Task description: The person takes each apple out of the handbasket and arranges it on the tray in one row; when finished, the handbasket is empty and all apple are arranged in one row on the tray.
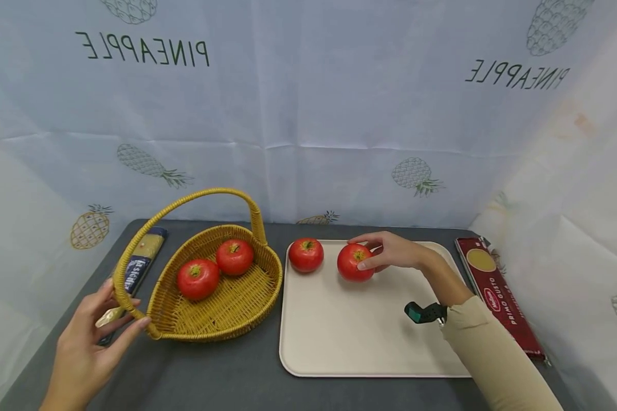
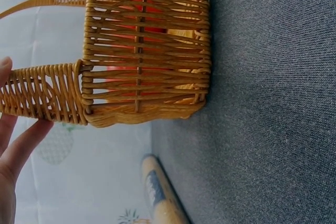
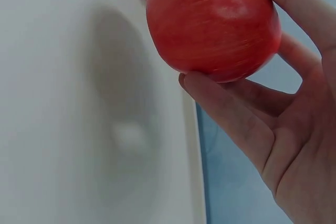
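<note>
My left hand [image 1: 89, 342] holds the near side of the handle of a yellow wicker basket [image 1: 216, 337], thumb on one side and fingers on the other. Two red apples [image 1: 197, 279] lie inside the basket. Over the beige tray [image 1: 349, 337], my right hand [image 1: 393, 251] pinches a red apple [image 1: 356, 262] between thumb and fingers. The right wrist view shows this apple [image 3: 212, 24] raised off the tray, its shadow falling on the surface. Another red apple [image 1: 305, 255] sits in the tray's far left corner.
A blue-and-yellow pasta pack [image 1: 146, 251] lies left of the basket, partly behind its handle. Beyond the tray's right side is a dark red packet [image 1: 499, 297]. A pineapple-print cloth [image 1: 308, 114] hangs behind the grey table [image 1: 236, 371].
</note>
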A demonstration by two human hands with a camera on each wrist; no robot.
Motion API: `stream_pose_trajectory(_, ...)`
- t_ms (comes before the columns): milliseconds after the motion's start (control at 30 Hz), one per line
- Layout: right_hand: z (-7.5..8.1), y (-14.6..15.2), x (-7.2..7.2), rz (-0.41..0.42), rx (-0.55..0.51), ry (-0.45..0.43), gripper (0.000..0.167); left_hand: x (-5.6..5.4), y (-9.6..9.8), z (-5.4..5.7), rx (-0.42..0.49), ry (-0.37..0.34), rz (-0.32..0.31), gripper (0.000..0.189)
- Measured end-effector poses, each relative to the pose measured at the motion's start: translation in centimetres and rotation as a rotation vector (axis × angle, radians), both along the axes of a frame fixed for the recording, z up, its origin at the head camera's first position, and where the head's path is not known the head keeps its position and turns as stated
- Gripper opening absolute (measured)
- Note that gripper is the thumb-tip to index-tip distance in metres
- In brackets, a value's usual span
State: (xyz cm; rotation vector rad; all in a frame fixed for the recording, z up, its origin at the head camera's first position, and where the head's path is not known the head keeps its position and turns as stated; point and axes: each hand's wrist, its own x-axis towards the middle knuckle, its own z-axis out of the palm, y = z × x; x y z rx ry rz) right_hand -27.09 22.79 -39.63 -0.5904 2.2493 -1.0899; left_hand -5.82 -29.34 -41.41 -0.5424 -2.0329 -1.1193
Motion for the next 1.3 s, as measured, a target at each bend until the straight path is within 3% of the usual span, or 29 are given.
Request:
stream_pose_trajectory(233, -1.4, -0.2, -0.6, -0.017, 0.003, 0.005, 0.064, -0.1, 0.0, 0.0, -0.003, -0.009, 0.012, 0.09)
stream_pose_trajectory(700, -2.8, -0.8, -1.2, -0.041, 0.024, 0.034, 0.065, -0.2, 0.1, -0.1, -0.004, 0.001, 0.009, 0.09)
stream_pose_trajectory(1300, -2.7, -1.4, -2.1, -0.057, 0.091, 0.079, 0.067, -0.1, -0.1, -0.1, -0.017, -0.005, 0.015, 0.09)
